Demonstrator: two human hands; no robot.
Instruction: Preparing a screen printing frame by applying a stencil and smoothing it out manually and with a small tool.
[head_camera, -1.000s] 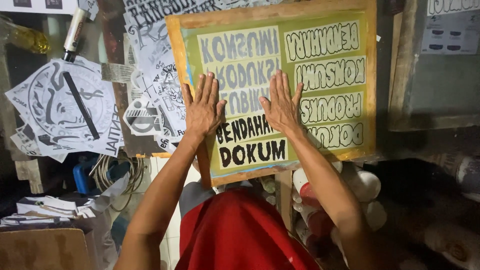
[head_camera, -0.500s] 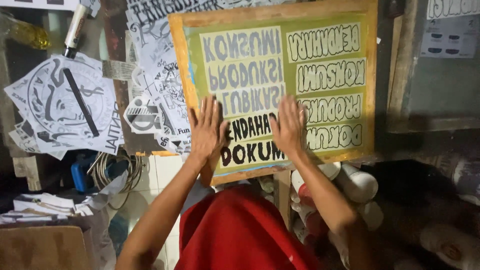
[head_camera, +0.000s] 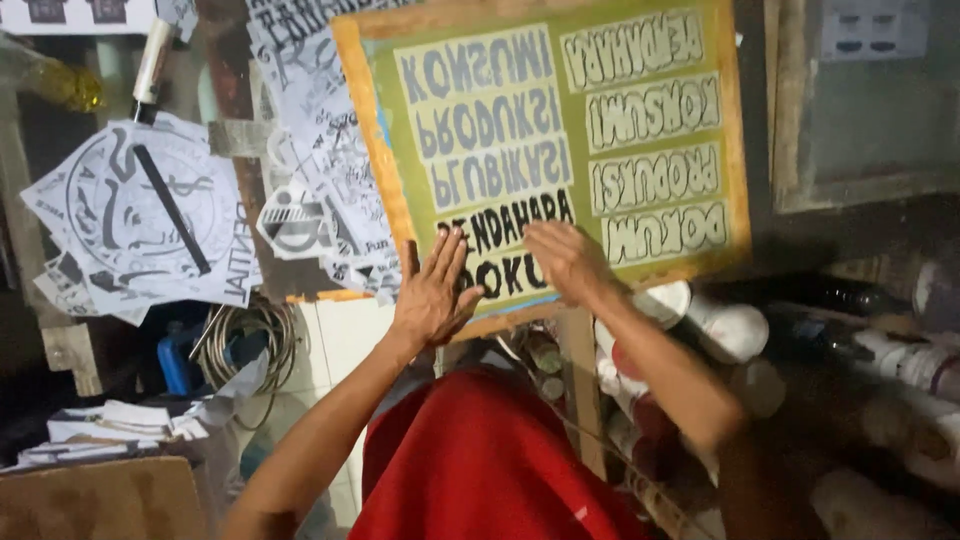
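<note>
A wood-framed printing screen (head_camera: 380, 170) with a green mesh and mirrored pale lettering lies tilted before me. A strip with dark lettering (head_camera: 520, 225) sits on its lower part. My left hand (head_camera: 432, 295) lies flat with fingers spread on the screen's lower left edge. My right hand (head_camera: 565, 262) presses palm-down on the lower middle of the mesh, somewhat blurred. Neither hand grips anything. Red cloth (head_camera: 480, 460) covers my lap below both arms.
Black-and-white printed paper sheets (head_camera: 130, 220) lie scattered at left, with a white-handled tool (head_camera: 150, 70) above them. A coiled cable (head_camera: 245, 340) and stacked papers (head_camera: 110, 425) sit lower left. White containers (head_camera: 725, 325) crowd the lower right. Another framed screen (head_camera: 860, 110) stands at right.
Both hands slid down the screen toward its lower edge. The view shifted, so the screen sits more tilted and farther right.
</note>
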